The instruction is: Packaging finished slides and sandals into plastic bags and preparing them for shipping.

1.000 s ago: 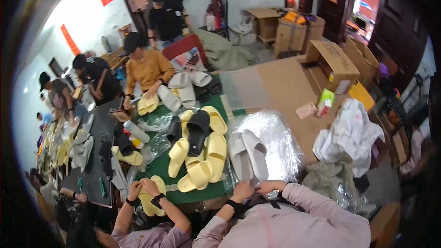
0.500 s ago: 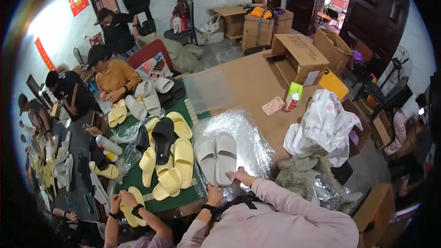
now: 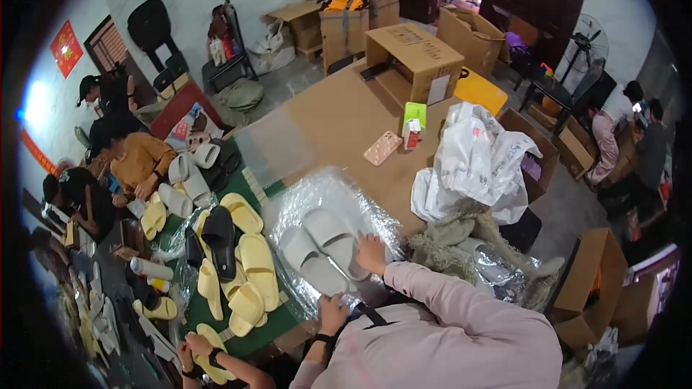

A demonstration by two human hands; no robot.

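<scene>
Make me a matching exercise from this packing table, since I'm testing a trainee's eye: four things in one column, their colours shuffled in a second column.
Things:
1. pair of slippers on the clear plastic sheet, by the person's right hand and left hand
2. single slipper lying on top of the slipper pile
3. flat lid beside the open cardboard box
4. crumpled bag

Colours:
A. black
B. white
C. pale grey
D. yellow

Pairs: 1-C, 2-A, 3-D, 4-B
</scene>
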